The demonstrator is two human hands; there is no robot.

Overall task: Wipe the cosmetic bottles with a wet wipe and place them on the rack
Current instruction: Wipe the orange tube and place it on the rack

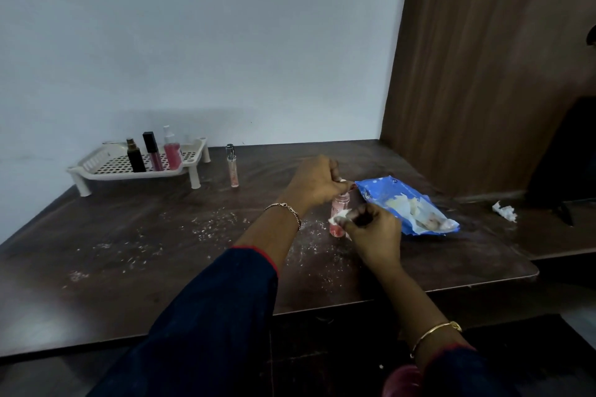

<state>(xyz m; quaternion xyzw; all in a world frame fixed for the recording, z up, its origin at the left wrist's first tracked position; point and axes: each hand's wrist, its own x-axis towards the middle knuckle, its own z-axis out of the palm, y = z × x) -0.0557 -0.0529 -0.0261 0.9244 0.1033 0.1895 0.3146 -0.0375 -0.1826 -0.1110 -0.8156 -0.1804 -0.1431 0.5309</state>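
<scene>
Head view: the left hand point(317, 182) grips the cap of a small pink translucent bottle point(339, 203), upright on the dark wooden surface point(161, 235). The right hand point(375, 230) pinches a crumpled white wet wipe point(338, 218) against its side. Held seemingly by the cap alone, it could tip under rubbing.

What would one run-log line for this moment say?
step: wiping | left hand: grips pink bottle top | right hand: presses wet wipe on it | rack: three bottles | table: clear bottle waiting
</scene>
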